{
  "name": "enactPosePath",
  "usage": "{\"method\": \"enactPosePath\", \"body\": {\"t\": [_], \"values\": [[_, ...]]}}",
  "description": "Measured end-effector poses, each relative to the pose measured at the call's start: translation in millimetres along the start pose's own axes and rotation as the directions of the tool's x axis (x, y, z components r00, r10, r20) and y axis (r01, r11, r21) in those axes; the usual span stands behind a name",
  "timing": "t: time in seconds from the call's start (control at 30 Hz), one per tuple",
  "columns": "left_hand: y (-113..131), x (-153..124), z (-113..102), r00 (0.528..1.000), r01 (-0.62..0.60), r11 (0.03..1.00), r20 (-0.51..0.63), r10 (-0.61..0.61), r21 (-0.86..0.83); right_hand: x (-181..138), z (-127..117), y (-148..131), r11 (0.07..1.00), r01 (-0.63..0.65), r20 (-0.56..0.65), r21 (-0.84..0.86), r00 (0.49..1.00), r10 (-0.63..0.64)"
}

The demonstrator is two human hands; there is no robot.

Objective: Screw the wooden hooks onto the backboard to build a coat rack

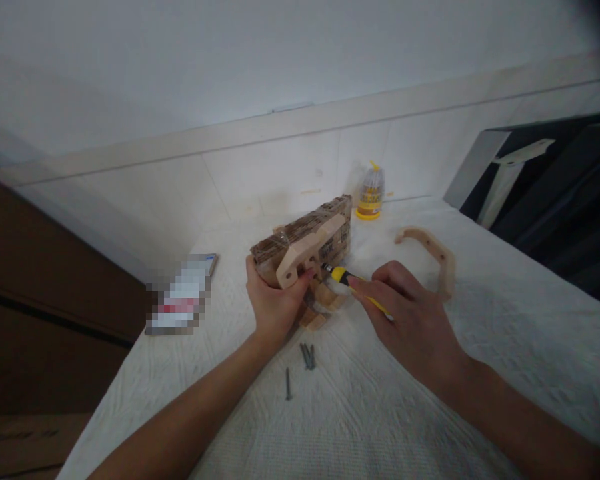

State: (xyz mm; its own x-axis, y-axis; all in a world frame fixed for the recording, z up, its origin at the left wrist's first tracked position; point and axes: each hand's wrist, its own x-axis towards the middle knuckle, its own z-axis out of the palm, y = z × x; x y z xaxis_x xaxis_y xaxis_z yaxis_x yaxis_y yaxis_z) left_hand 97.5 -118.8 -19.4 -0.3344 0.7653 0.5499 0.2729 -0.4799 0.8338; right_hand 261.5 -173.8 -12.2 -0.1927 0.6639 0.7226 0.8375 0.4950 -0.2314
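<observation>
My left hand (274, 301) grips the near end of a wooden and corrugated-cardboard assembly (307, 241), tilted up off the white cloth-covered surface (360, 413). My right hand (405, 313) is closed round a yellow-handled screwdriver (344, 277). Its dark tip points left into the side of the assembly, close to my left thumb. Small wooden blocks (320, 308) lie under the assembly, partly hidden by my hands.
Three loose screws (305, 360) lie on the cloth just in front of my hands. A curved wooden piece (433, 257) rests to the right. A yellow bit-set container (371, 193) stands at the back. A blurred card (183, 297) lies left. A dark panel (555, 180) leans at right.
</observation>
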Motion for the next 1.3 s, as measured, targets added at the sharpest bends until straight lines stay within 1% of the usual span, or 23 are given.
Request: {"method": "enactPosePath", "body": {"t": [0.1,0.17,0.2,0.23,0.27,0.33,0.37,0.4,0.43,0.47,0.53,0.6,0.63,0.7,0.73,0.8,0.87,0.93,0.97,1.03,1.1,1.23,1.3], "values": [[0,0,0,1.0,0.003,1.0,-0.002,-0.003,0.021,2,-2,-3,0.99,-0.064,0.012,0.126,0.998,0.063],[1,0,0,1.0,0.008,1.0,-0.002,-0.008,0.03,6,-3,-6,0.923,-0.235,0.081,0.303,0.972,0.221],[1,0,0,1.0,0.009,0.999,-0.005,-0.009,0.032,9,-3,-7,0.831,-0.372,0.185,0.414,0.928,0.324],[1,0,0,1.0,0.008,0.999,-0.01,-0.007,0.033,12,-4,-9,0.675,-0.526,0.341,0.518,0.85,0.401],[2,0,0,1.0,0.005,0.999,-0.015,-0.004,0.032,15,-5,-9,0.455,-0.673,0.525,0.583,0.739,0.422],[3,-1,1,1.0,-0.003,1.0,-0.018,0.003,0.022,21,-8,-9,-0.054,-0.852,0.83,0.521,0.491,0.264],[3,-1,1,1.0,-0.006,1.0,-0.014,0.006,0.015,24,-9,-9,-0.262,-0.863,0.901,0.433,0.406,0.152],[3,-2,1,1.0,-0.008,1.0,-0.007,0.008,0.007,25,-11,-7,-0.415,-0.84,0.933,0.349,0.353,0.069],[3,-2,1,1.0,-0.008,1.0,0.001,0.008,0.002,26,-13,-6,-0.522,-0.799,0.942,0.299,0.335,0.026],[4,-2,1,1.0,-0.009,1.0,0.005,0.009,-0.002,26,-13,-5,-0.584,-0.767,0.946,0.265,0.324,0.003],[4,-2,1,1.0,-0.013,1.0,0.006,0.013,-0.009,25,-13,-4,-0.616,-0.749,0.951,0.245,0.31,0.001],[4,-1,1,1.0,-0.016,1.0,0.003,0.016,-0.017,23,-10,-4,-0.552,-0.781,0.95,0.291,0.304,0.071],[3,-1,0,1.0,-0.015,1.0,0.004,0.015,-0.014,22,-8,-5,-0.498,-0.795,0.936,0.347,0.322,0.14],[3,0,0,1.0,-0.004,1.0,0.003,0.004,0.007,20,-5,-6,-0.341,-0.799,0.86,0.496,0.397,0.321],[2,0,0,1.0,0.003,1.0,0.005,-0.004,0.018,19,-3,-7,-0.23,-0.791,0.793,0.567,0.45,0.411],[2,0,0,1.0,0.015,1.0,0.005,-0.015,0.02,17,-1,-6,0.077,-0.753,0.609,0.654,0.584,0.537],[1,0,1,1.0,0.012,1.0,0.002,-0.012,-0.004,14,0,-5,0.449,-0.642,0.376,0.621,0.747,0.548],[0,-1,0,1.0,0.003,1.0,0.003,-0.003,-0.013,10,-1,-3,0.769,-0.427,0.144,0.476,0.9,0.411],[0,-1,0,1.0,0.0,1.0,0.004,0.001,-0.006,8,-1,-2,0.876,-0.307,0.058,0.372,0.949,0.309],[-1,-1,0,1.0,-0.004,1.0,0.008,0.004,0.015,4,-2,0,0.982,-0.103,-0.021,0.156,0.994,0.108],[-1,-2,-1,1.0,-0.005,1.0,0.005,0.005,0.021,1,-2,3,1.0,0.026,-0.02,-0.006,0.999,-0.026],[-1,-2,-1,1.0,-0.016,0.999,0.011,0.016,0.029,-1,-4,6,0.977,0.157,-0.046,-0.147,0.985,-0.165],[-1,-2,-1,1.0,-0.022,0.999,0.013,0.022,0.046,-1,-5,5,0.977,0.161,-0.049,-0.142,0.984,-0.169]]}}
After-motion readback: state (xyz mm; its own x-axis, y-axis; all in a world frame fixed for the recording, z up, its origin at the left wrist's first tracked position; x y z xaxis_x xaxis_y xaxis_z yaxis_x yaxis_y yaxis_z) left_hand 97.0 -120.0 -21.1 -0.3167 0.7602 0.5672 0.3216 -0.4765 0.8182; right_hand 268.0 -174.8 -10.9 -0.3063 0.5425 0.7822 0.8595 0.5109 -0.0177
